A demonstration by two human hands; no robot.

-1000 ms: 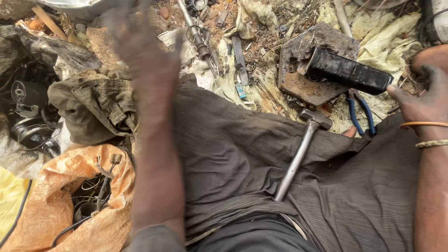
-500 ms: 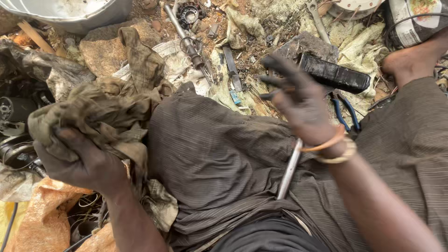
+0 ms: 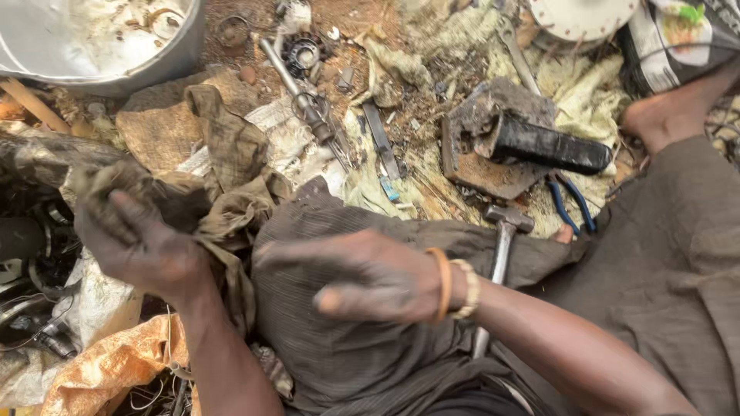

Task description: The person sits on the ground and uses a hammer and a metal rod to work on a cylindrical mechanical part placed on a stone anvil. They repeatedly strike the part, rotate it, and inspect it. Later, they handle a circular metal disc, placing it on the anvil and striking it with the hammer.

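- Looking down from my head camera, the biggest thing I see is the dark grey garment (image 3: 370,339) over my lap and right leg, filling the lower middle and right of the view.
- Next in size, a metal basin (image 3: 100,46) sits at the top left, its pale inside stained and dusty.
- My left hand (image 3: 142,246) is clenched on an olive rag (image 3: 223,185); the cloth bunches in the fist and trails up and to the right, a strip of it lying over the ground debris.
- My right hand (image 3: 370,277) hangs over my lap just right of the rag, fingers stretched loosely toward it and holding nothing; I cannot tell whether the fingertips touch the cloth. Two bangles sit on that wrist.
- An orange plastic bag (image 3: 108,370) lies crumpled at the lower left, beside a tangle of dark wires and parts.
- A rusty metal block (image 3: 478,146) rests on the ground at upper right, with a black cylinder (image 3: 551,146) lying across it.
- A hammer (image 3: 501,239) lies on my lap, head near the block, handle running down behind my right wrist.
- Blue-handled pliers (image 3: 570,208) lie just right of the hammer head.
- A slim steel shaft (image 3: 304,104) lies in the dirt at top centre.
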